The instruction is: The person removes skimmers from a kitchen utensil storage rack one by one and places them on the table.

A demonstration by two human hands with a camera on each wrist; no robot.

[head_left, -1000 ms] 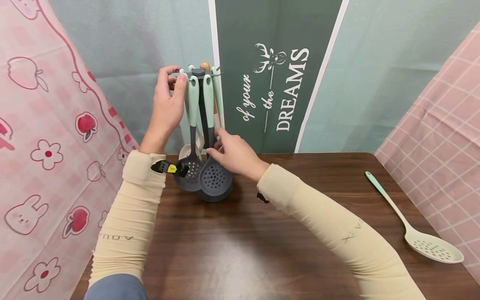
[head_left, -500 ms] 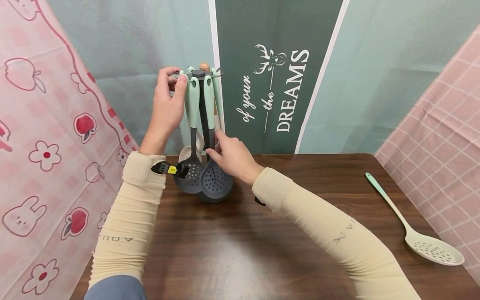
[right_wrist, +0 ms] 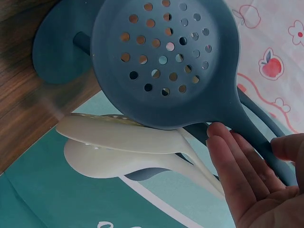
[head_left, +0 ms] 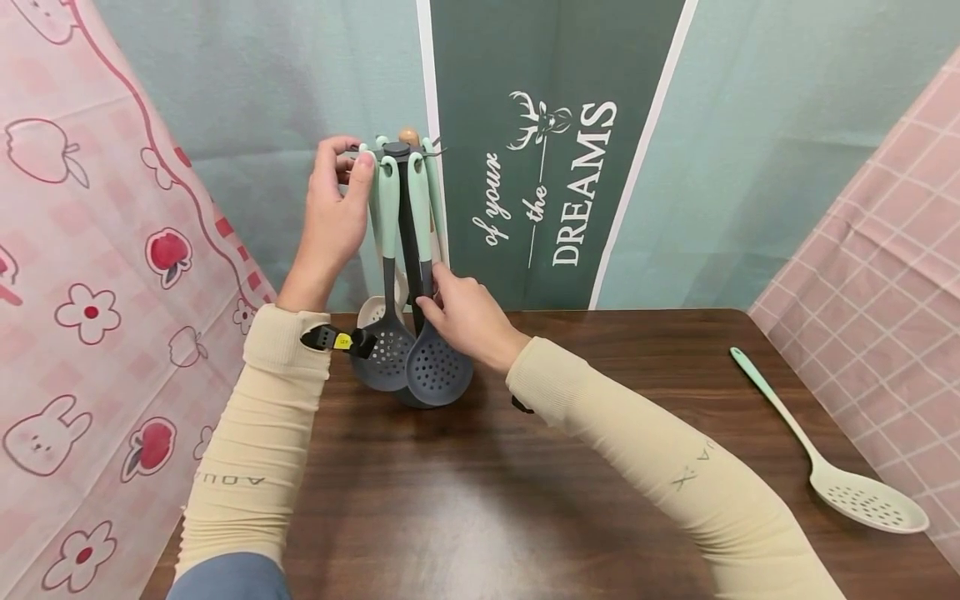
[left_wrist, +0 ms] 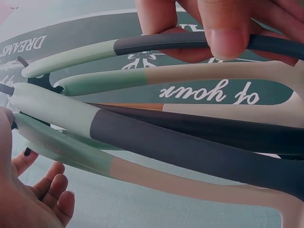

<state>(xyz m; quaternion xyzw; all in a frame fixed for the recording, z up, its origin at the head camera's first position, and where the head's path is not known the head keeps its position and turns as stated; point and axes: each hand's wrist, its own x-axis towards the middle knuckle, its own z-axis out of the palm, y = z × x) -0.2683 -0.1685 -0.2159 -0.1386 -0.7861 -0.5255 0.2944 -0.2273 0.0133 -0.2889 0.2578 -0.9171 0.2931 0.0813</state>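
A dark utensil rack [head_left: 397, 151] stands at the back of the table, hung with several kitchen utensils with mint-green handle ends. My left hand [head_left: 335, 212] holds the rack's top at the left, its thumb against a mint handle end. With thumb and fingers, my right hand [head_left: 474, 321] pinches the grey shaft of a skimmer [head_left: 438, 368], whose mint end still hangs on a hook. In the right wrist view the skimmer's round perforated bowl faces the camera, apart from the rack's round base [right_wrist: 57, 52]. Beside it hangs another grey slotted utensil [head_left: 386, 354].
A cream slotted spoon [head_left: 866, 498] with a mint handle lies at the right side of the wooden table [head_left: 465, 500]. Cream utensils [right_wrist: 123, 140] hang behind the skimmer. Curtains enclose the back and both sides.
My right hand has shifted slightly, and the skimmer's bowl has swung a little to the right and forward. My left hand stays at the rack's top.
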